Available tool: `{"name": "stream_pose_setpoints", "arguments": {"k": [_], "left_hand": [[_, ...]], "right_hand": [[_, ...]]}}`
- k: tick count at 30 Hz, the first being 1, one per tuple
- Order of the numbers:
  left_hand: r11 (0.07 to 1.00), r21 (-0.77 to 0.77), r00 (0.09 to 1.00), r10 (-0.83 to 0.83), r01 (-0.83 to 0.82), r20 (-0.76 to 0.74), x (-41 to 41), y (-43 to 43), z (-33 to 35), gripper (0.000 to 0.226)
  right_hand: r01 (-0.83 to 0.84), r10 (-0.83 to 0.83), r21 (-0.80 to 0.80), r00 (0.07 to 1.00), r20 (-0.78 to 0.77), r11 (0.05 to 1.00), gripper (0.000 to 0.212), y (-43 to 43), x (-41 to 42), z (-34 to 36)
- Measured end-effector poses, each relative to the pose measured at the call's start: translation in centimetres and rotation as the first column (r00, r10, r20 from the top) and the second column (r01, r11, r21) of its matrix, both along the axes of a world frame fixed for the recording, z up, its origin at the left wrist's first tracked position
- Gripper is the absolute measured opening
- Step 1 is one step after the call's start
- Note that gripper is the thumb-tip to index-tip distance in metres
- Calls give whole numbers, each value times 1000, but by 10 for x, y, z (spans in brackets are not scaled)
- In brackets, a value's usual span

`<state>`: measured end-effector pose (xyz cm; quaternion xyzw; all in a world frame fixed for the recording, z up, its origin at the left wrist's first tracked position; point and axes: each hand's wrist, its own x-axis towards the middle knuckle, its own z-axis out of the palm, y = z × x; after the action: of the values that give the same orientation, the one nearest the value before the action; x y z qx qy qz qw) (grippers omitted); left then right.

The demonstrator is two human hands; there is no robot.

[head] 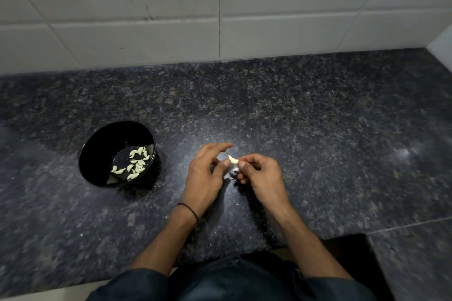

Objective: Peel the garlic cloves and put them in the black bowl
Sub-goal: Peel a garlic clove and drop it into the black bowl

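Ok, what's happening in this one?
A person is peeling garlic at a dark granite counter. The left hand and right hand pinch one pale garlic clove between them, just above the counter. The black bowl sits to their left and already holds a scatter of peeled cloves. The clove in hand has not gone in yet.

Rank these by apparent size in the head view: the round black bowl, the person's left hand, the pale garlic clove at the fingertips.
1. round black bowl
2. left hand, somewhat smaller
3. pale garlic clove, by far the smallest
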<state>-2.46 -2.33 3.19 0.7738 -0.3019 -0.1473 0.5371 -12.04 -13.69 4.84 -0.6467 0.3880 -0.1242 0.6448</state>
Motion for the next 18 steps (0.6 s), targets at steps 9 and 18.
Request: {"name": "stream_pose_setpoints", "arguments": {"k": [9,18], "left_hand": [[992,114,964,-79,51,252,6,8,-8,13],[971,198,969,83,-131,235,3,37,-20,12]], "right_hand": [[-49,49,5,999,15,999,16,-2,1,-8],[-235,209,-568,971,-113,789,16,-6,-1,-19]]}}
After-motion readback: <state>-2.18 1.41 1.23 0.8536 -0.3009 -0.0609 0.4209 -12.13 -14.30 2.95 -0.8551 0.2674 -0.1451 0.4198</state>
